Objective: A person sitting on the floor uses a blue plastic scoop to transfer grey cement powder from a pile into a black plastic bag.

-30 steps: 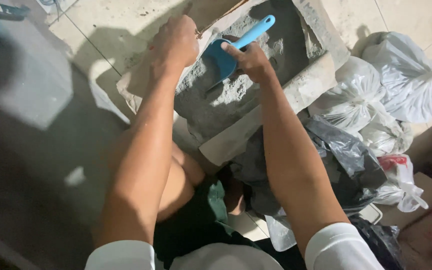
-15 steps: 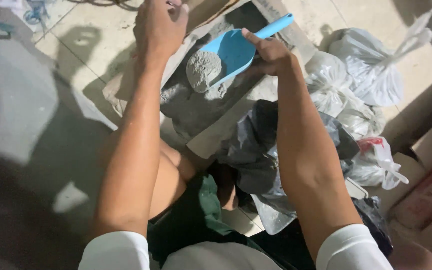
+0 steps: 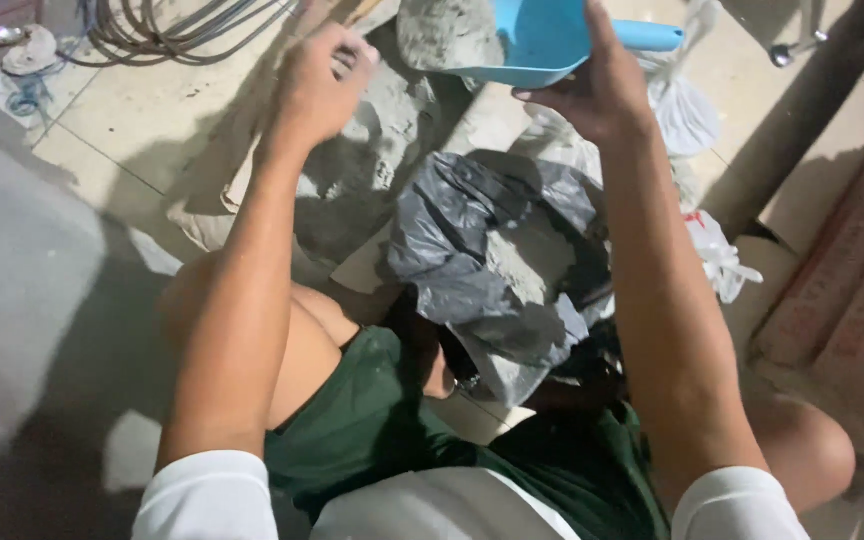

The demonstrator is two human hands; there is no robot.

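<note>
My right hand [image 3: 592, 95] grips a light blue plastic scoop [image 3: 542, 40] heaped with grey cement powder [image 3: 447, 30], held up near the top of the view. My left hand [image 3: 317, 85] rests on the torn edge of an open paper cement sack [image 3: 372, 150] holding grey powder. Just below the scoop, between my knees, an open black plastic bag [image 3: 492, 260] shows grey powder inside.
White plastic bags [image 3: 687, 110] lie behind the black bag. Coiled hoses [image 3: 182, 30] and small tools lie on the tiled floor at top left. Stacked paper sacks [image 3: 842, 290] stand at right, beside a dark pipe [image 3: 802, 110].
My right hand has lifted the scoop, full of cement, out of the sack and carried it rightward over the black bag. The view has tilted down toward my lap.
</note>
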